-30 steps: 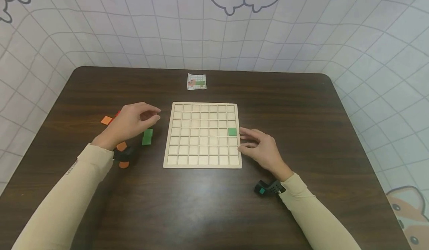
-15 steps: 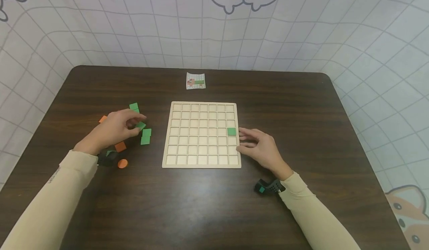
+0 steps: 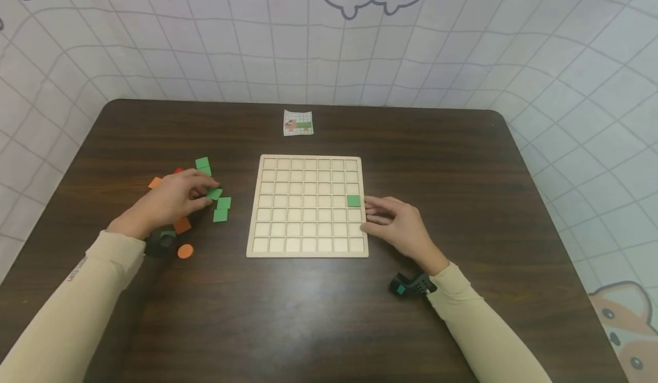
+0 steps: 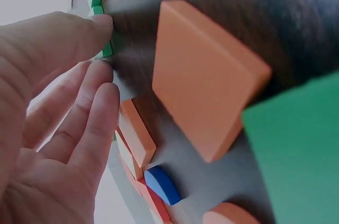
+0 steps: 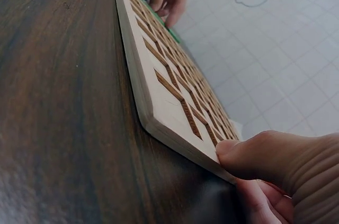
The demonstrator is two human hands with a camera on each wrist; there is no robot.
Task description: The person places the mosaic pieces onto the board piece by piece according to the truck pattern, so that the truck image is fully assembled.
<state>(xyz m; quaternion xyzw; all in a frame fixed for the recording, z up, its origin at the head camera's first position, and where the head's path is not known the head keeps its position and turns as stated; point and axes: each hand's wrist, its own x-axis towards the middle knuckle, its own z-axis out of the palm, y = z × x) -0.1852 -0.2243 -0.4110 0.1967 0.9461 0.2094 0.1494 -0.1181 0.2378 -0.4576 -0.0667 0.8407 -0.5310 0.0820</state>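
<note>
My left hand (image 3: 167, 197) is over the loose tiles left of the board. Its thumb and fingertips pinch a green square tile (image 3: 214, 193), whose edge shows between them in the left wrist view (image 4: 107, 49). On the other side, my right hand (image 3: 403, 229) holds the right edge of the pale wooden grid board (image 3: 307, 255). The thumb rests on the rim (image 5: 175, 142) in the right wrist view, with fingers lower at the side. One green tile (image 3: 353, 201) sits in a right-column cell of the board.
Several green tiles (image 3: 220, 216), orange tiles (image 3: 182, 225), an orange disc (image 3: 185, 251) and a blue rounded piece (image 4: 162, 185) lie around my left hand. A small pattern card (image 3: 298, 123) lies behind the board on the dark table (image 3: 442, 154).
My left hand has moved left and down from near the board to the green tiles, its fingers closing around one. My right hand stays at the board's edge.
</note>
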